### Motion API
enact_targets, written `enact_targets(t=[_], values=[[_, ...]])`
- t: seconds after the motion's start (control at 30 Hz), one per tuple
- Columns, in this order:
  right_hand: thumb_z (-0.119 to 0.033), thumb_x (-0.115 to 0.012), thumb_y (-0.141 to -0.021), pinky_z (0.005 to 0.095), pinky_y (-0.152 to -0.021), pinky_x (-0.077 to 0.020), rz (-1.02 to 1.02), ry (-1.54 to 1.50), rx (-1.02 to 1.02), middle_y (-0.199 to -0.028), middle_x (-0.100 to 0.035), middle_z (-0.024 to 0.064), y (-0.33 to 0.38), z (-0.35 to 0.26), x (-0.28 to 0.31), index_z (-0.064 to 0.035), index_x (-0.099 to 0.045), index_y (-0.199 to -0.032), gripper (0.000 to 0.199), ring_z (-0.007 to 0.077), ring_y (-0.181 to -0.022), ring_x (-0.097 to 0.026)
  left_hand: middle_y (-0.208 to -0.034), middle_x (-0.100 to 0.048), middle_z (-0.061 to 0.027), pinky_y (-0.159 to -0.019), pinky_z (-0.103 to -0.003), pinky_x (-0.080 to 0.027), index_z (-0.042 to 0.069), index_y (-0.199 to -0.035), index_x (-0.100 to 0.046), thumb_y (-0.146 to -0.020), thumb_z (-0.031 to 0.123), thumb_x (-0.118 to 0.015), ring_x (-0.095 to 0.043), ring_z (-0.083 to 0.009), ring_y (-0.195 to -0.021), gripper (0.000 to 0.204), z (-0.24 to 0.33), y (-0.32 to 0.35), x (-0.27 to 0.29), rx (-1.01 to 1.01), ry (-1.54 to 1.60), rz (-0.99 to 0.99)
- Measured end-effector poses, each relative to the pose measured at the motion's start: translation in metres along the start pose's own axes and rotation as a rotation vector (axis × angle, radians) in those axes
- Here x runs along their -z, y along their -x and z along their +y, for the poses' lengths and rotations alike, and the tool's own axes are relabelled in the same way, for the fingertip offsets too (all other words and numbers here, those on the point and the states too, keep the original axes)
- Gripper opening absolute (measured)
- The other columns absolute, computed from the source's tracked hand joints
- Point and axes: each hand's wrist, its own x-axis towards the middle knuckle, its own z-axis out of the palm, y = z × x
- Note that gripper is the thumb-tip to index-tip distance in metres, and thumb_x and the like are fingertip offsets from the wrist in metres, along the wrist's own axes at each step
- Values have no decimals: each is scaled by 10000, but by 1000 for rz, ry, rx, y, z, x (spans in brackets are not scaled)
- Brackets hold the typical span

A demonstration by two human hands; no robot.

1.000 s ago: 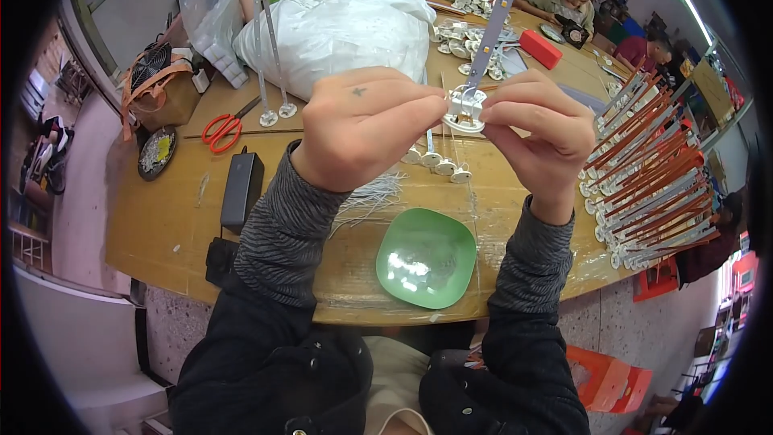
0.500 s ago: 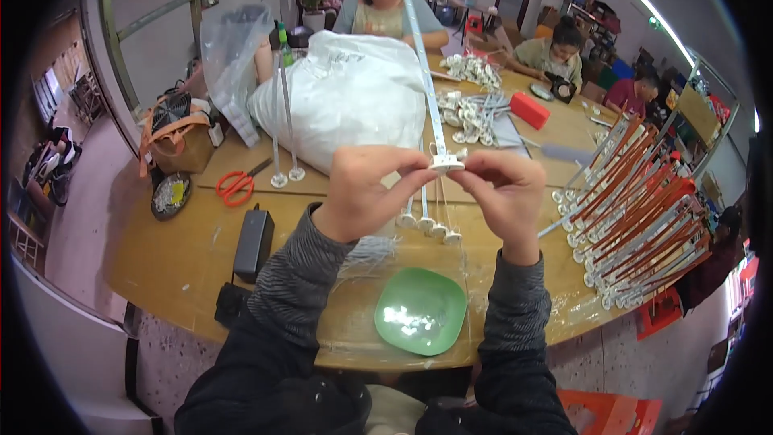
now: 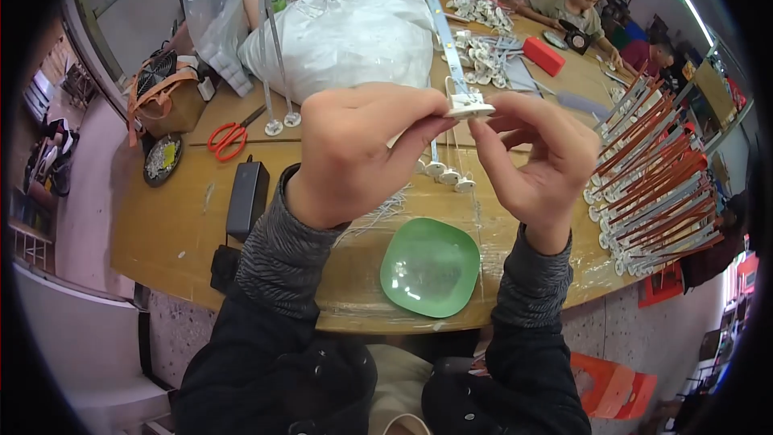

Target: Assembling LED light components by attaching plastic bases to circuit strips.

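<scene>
both hands raised over the bench, pinching one small white fitting.

our left hand (image 3: 354,153) and right hand (image 3: 535,165) clamp the white fitting (image 3: 469,106) on a long pale strip (image 3: 435,12), above the green dish (image 3: 431,266) at the bench's near edge.

— Where did the one view look from?
— From the person's head, facing down and forward over the tabletop (image 3: 185,225), close above the left hand (image 3: 354,153) and right hand (image 3: 535,161).
— How wide was it?
— A fisheye: the near torso filled the bottom, seated workers showed at the far right, and straight edges bent toward the dark rim.
</scene>
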Motion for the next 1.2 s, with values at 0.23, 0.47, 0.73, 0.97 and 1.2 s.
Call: enact_targets(t=[0.23,0.47,0.73,0.97,1.2], values=[[44,-783,-658,218,-535,-528,110,94,230,-745,-701,96,0,-11,-1,37,-689,-868,231,132,-610,-686,-740,-680,-133,-568,-295,-522,-48,-862,-683,-705,-92,-773,-670,-239,-625,186,4,2,8,-107,-14,3],[33,-814,-662,260,-532,-534,72,155,337,-722,-690,99,-8,-33,14,-7,-698,-860,232,190,-600,-681,-742,-671,-120,-533,-310,-522,-27,-917,-689,-699,-52,-768,-668,-252,-614,233,8,-3,21,-229,28,16],[44,-806,-683,280,-564,-521,20,192,203,-750,-714,122,6,-36,10,-4,-710,-856,203,222,-635,-693,-736,-659,-115,-535,-322,-514,-21,-895,-682,-718,-39,-764,-659,-274,-620,196,12,7,17,-93,39,-46],[78,-799,-621,287,-565,-559,131,251,387,-819,-721,146,1,-49,6,37,-722,-919,311,238,-666,-711,-768,-677,-141,-586,-328,-566,-61,-834,-686,-669,-44,-766,-681,-284,-641,184,17,-2,26,-318,-86,64],[29,-773,-718,286,-533,-539,62,191,494,-829,-726,220,7,-41,9,44,-711,-905,198,266,-640,-706,-865,-690,-162,-612,-328,-578,-68,-886,-686,-628,17,-732,-700,-280,-755,275,25,-1,38,-422,-73,51]])
